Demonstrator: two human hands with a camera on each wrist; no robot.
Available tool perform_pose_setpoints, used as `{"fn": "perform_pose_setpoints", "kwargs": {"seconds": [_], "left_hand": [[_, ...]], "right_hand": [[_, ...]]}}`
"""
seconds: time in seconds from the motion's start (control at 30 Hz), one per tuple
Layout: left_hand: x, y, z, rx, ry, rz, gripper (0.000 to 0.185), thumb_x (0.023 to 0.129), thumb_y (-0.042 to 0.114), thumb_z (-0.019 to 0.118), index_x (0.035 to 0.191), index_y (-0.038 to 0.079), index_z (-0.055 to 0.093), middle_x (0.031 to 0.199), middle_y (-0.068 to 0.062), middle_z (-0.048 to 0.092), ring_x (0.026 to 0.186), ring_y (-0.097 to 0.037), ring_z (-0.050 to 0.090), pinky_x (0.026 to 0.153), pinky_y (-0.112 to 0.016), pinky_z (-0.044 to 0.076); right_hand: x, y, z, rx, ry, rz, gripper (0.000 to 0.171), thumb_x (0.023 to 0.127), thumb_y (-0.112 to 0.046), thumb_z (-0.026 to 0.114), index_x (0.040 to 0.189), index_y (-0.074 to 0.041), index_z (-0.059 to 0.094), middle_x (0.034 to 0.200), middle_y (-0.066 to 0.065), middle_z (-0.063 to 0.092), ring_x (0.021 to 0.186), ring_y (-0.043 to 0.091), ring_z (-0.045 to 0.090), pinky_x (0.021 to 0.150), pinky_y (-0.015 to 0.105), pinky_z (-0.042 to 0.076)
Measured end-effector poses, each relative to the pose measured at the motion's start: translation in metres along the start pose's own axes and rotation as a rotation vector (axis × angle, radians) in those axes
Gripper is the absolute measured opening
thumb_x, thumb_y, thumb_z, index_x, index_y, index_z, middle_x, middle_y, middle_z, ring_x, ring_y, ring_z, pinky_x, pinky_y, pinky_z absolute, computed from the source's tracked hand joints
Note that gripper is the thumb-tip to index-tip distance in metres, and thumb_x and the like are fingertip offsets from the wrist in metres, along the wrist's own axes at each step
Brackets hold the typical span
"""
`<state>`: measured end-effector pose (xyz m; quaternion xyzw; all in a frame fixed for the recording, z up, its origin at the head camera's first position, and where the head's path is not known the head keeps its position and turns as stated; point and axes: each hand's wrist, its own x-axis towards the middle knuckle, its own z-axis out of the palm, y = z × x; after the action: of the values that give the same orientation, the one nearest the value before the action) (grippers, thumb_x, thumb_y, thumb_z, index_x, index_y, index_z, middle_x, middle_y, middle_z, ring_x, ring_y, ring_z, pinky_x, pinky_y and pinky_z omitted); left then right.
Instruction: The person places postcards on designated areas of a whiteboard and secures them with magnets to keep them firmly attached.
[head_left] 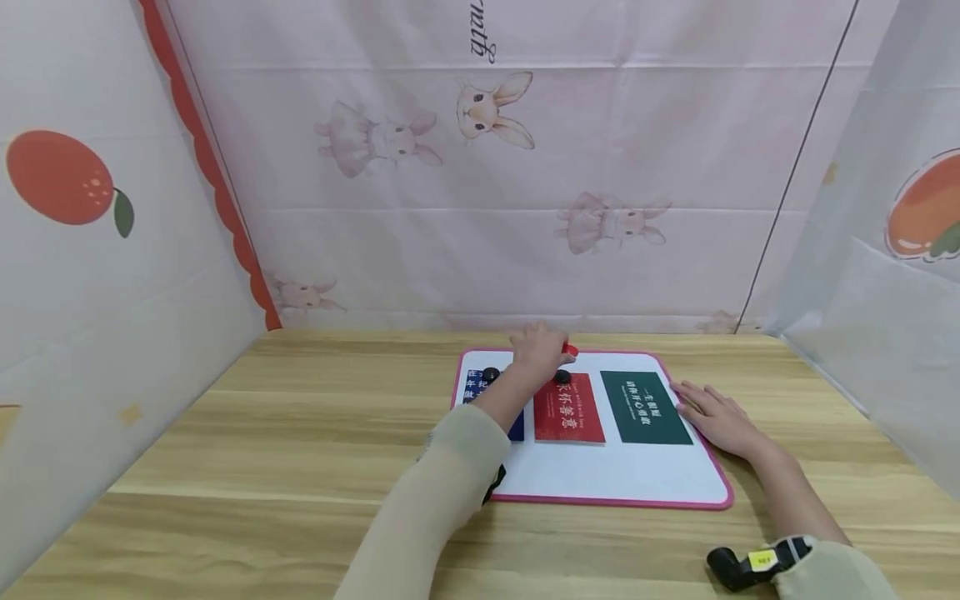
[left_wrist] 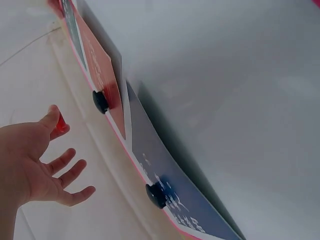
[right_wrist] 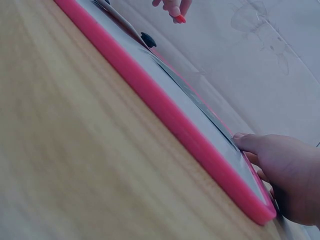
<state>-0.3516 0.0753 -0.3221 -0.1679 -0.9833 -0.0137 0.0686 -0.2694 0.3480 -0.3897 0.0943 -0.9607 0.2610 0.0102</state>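
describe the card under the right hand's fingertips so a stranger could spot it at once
On the wooden table lies a pink-rimmed whiteboard carrying three cards in a row. The green card is the one farthest right, its edge beside the right hand. It alone is dark green, and unlike the red card and blue card it shows no black magnet.

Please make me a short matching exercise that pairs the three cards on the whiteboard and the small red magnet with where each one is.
Things:
1. blue card
2. red card
3. green card
4. red magnet

Places:
A. pinched in the left hand
B. middle of the whiteboard
C. beside the right hand
D. partly under the left forearm

Pairs: 1-D, 2-B, 3-C, 4-A
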Motion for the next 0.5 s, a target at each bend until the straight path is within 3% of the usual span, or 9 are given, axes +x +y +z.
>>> {"fn": "perform_pose_setpoints", "kwargs": {"seconds": [0.27,0.5], "left_hand": [[0.002,0.015,0.003,-0.041,-0.002,-0.033,0.042,0.085,0.048,0.059,0.122,0.027,0.057,0.108,-0.003,0.05,0.107,-0.021,0.044,0.089,-0.044,0.04],[0.002,0.024,0.006,0.013,0.003,-0.021,0.042,0.084,0.046,0.061,0.122,0.028,0.057,0.111,-0.003,0.05,0.106,-0.021,0.043,0.087,-0.041,0.041]], "right_hand": [[0.0,0.0,0.0,-0.006,0.007,-0.004,0.059,0.097,-0.039,0.04,0.142,-0.001,0.028,0.142,0.03,0.02,0.127,0.053,0.005,0.099,0.064,-0.001],[-0.001,-0.001,0.0,0.003,0.009,0.0,0.059,0.097,-0.038,0.041,0.142,-0.001,0.029,0.142,0.031,0.02,0.127,0.053,0.005,0.098,0.064,-0.002]]}}
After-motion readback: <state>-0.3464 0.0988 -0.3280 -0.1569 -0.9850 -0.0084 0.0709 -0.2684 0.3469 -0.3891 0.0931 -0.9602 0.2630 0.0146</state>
